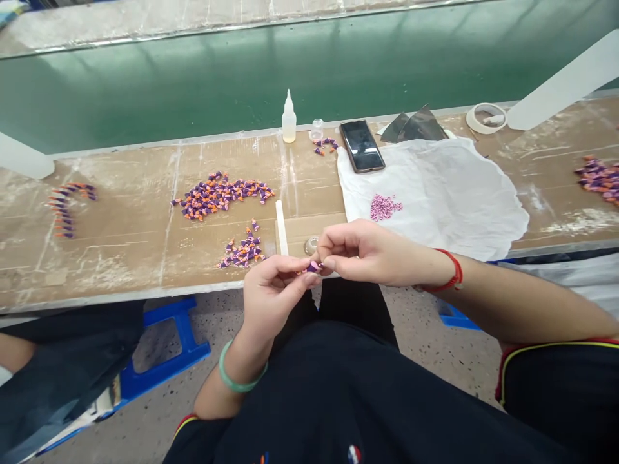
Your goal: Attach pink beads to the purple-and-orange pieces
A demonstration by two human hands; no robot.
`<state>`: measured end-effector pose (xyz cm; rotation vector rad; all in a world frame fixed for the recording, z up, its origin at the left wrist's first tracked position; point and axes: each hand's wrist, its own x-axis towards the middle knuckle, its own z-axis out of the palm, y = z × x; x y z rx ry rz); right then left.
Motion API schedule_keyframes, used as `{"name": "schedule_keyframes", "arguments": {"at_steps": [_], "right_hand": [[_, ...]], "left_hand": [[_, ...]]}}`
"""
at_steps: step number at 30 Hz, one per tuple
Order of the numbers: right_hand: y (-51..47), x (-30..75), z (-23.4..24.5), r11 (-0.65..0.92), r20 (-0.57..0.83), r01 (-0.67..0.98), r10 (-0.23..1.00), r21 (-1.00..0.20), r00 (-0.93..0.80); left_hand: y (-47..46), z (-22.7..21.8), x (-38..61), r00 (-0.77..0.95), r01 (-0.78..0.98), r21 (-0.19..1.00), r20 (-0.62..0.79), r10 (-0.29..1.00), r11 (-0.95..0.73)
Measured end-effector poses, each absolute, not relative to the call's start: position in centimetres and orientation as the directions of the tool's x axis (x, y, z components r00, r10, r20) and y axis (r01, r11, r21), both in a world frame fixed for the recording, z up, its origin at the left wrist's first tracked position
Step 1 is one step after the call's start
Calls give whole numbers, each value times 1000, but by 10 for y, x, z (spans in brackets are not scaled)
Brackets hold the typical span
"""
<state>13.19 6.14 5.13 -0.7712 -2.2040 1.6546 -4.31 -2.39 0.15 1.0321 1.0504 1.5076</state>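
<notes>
Between the thumb and fingers of my left hand [273, 287] is a small purple and pink figurine piece [313, 266]. My right hand [358, 251] meets it from the right, its thumb and forefinger pinched at the piece's end; what that pinch holds is too small to make out. Just beyond the fingers sits a small round dish [311, 245], partly covered by my right hand. A white flat stick [281, 227] lies on the cardboard to its left. Tiny pink pieces [384, 207] are heaped on a white cloth [435, 193].
Purple and orange pieces form a large pile [220, 193] and a smaller pile [243, 250] at left, plus a curved row [68, 206]. Along the back stand a dropper bottle [289, 121], a phone [362, 147] and a tape roll [486, 118]. A person [58, 361] sits at left.
</notes>
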Motion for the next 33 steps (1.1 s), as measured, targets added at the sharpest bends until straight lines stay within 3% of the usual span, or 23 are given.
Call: {"name": "schedule_keyframes", "arguments": {"at_steps": [21,33], "right_hand": [[48,131,59,417,63,245,601,-875,-797],[43,125,60,617,286,169,568,-769,-772]], "left_hand": [[-34,3,-38,-204,-153,966,177,963,-210],[-31,2,-36,-256,-144,940,268,929,-310]]}}
